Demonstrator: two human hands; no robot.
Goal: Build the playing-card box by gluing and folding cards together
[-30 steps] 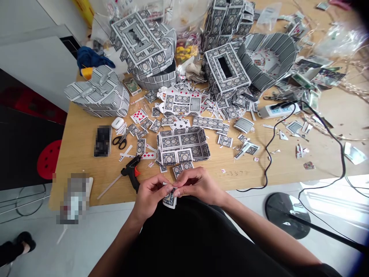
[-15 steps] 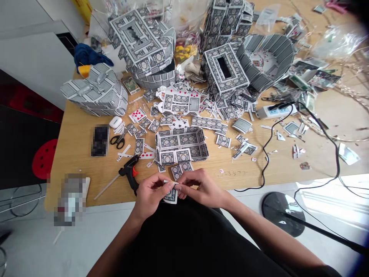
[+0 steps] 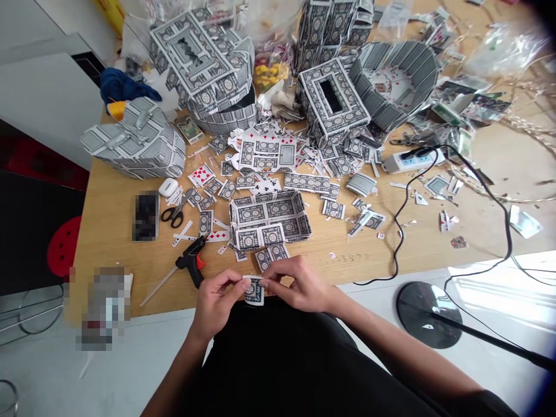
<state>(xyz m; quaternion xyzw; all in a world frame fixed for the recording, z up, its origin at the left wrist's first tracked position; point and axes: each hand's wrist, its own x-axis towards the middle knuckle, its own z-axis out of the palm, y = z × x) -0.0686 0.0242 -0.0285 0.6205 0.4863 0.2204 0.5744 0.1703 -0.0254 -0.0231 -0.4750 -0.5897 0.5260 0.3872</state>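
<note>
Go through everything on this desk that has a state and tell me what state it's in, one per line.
Card piece: pinched between both hands, patterned back up.
Left hand: grip closed on the card piece.
Right hand: grip closed on the card piece.
Glue gun: lying on its side, unheld.
Scissors: lying flat, blades closed.
Card tray: open-topped, upright.
Tissue-box cover: upright, slot on top.
Power strip: black cable plugged in.

My wooden table (image 3: 434, 246) stands on a pale floor (image 3: 52, 370). A red stool (image 3: 61, 246) sits left, a black lamp base (image 3: 428, 313) right, in bright daylight.
</note>
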